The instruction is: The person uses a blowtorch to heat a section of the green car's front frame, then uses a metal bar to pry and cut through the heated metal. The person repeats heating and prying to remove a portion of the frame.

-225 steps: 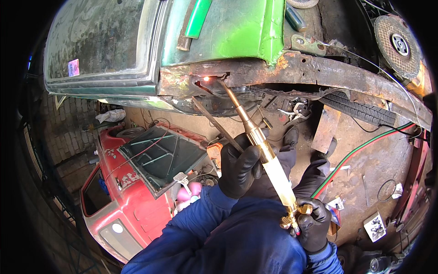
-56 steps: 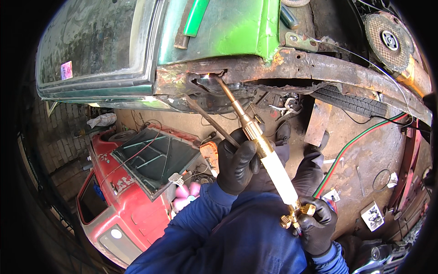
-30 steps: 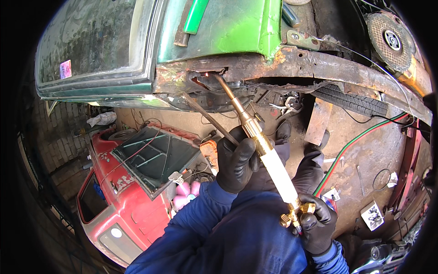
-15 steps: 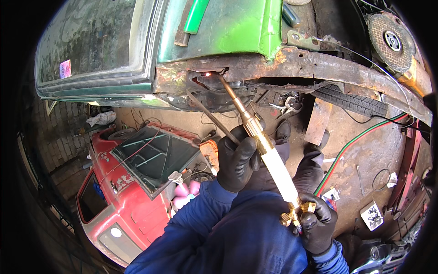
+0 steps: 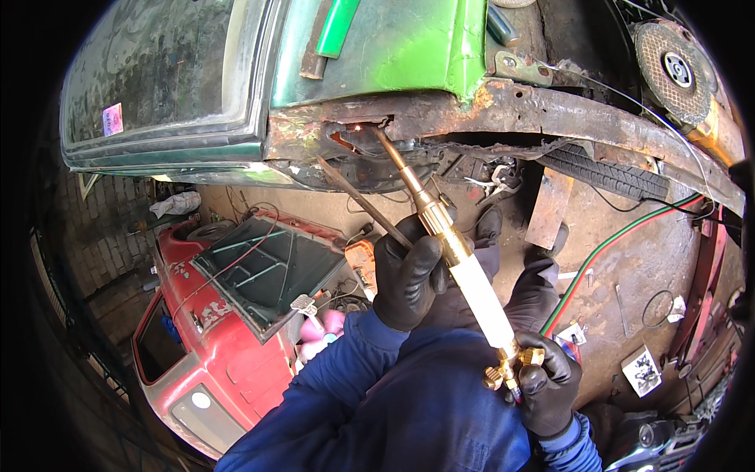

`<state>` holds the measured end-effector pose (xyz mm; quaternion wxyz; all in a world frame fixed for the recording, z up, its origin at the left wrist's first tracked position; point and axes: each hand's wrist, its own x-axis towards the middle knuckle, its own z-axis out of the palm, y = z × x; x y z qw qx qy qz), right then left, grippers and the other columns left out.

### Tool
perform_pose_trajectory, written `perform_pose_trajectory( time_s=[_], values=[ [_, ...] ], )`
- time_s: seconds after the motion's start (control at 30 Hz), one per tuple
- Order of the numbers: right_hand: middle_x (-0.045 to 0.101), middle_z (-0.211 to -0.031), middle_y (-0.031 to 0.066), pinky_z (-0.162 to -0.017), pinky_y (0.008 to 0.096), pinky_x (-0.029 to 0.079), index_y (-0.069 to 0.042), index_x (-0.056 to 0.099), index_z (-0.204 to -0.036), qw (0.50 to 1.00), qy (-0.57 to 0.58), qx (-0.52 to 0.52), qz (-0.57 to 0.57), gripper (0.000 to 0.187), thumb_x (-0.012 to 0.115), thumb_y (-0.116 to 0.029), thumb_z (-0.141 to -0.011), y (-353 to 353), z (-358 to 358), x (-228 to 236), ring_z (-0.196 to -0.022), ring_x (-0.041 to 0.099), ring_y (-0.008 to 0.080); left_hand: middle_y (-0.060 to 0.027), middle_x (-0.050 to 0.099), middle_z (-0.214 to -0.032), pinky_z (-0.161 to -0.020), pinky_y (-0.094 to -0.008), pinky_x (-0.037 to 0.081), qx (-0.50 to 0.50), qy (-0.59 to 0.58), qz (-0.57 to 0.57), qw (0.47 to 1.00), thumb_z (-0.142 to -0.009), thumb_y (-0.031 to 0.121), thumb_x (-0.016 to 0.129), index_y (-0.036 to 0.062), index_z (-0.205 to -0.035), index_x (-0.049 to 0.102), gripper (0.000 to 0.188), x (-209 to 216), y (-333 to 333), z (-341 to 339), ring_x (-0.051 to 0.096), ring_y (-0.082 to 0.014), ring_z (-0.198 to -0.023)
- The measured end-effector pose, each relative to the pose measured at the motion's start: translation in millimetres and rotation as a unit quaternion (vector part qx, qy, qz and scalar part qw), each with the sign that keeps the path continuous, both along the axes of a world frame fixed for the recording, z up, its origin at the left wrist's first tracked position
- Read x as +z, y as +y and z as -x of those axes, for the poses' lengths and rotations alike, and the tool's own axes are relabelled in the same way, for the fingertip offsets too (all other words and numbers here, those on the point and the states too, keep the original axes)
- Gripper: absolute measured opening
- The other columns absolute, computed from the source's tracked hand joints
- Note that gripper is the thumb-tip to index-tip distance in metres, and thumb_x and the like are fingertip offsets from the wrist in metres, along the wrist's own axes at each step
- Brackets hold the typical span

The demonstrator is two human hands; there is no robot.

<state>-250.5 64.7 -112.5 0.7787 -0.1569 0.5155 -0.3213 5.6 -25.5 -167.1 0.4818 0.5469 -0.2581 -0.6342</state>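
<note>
My black-gloved left hand (image 5: 407,275) is closed round a slim metal rod (image 5: 363,203), with the front of a brass gas torch (image 5: 478,297) lying against its fingers. My right hand (image 5: 548,391), gloved too, grips the torch's rear end beside the brass valve knobs. The torch's copper nozzle points up at the rusty edge (image 5: 440,118) of a green car body (image 5: 385,59). A small orange glow shows at the ragged hole (image 5: 344,141) there. The rod's far end reaches close to this hole; whether they touch I cannot tell.
An angle grinder (image 5: 676,71) rests on the rusty body at upper right. A green-handled tool (image 5: 338,30) lies on the panel. Red and green hoses (image 5: 605,244) run across the floor (image 5: 605,315). Lower left stands a red car part (image 5: 252,370) with a dark panel (image 5: 267,271).
The bright spot at the nozzle has shrunk, and the ragged hole's edge looks more orange. The rod's tip has shifted slightly left. Both hands stay nearly in place.
</note>
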Motion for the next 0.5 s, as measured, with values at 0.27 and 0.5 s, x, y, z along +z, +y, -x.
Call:
perform_pose_trajectory(
  time_s=[0.27,0.5],
  values=[
    [0.073,-0.094,0.0101,-0.059,0.0228,0.05,0.006,0.066,-0.133,1.0,0.004,0.007,0.013,0.071,0.075,-0.055,-0.099,0.1,1.0,-1.0,-0.068,0.064,0.0086,-0.014,0.075,-0.101,-0.079,-0.0337,0.063,0.001,0.014,-0.001,1.0,-0.101,0.044,0.076,-0.0015,-0.136,0.059,0.06,-1.6,1.9,-2.4,0.075,-0.0201,-0.093],
    [0.074,-0.095,0.0086,-0.06,0.0226,0.05,0.005,0.066,-0.135,1.0,0.002,-0.012,0.004,0.067,0.077,-0.052,-0.099,1.8,-1.4,-1.2,-0.069,0.063,0.0075,-0.0145,0.076,-0.1,-0.072,-0.031,0.063,0.002,0.004,-0.002,1.0,-0.101,0.044,0.076,-0.0014,-0.136,0.06,0.059,-2.6,-0.3,0.4,0.075,-0.0184,-0.087]
  ],
)
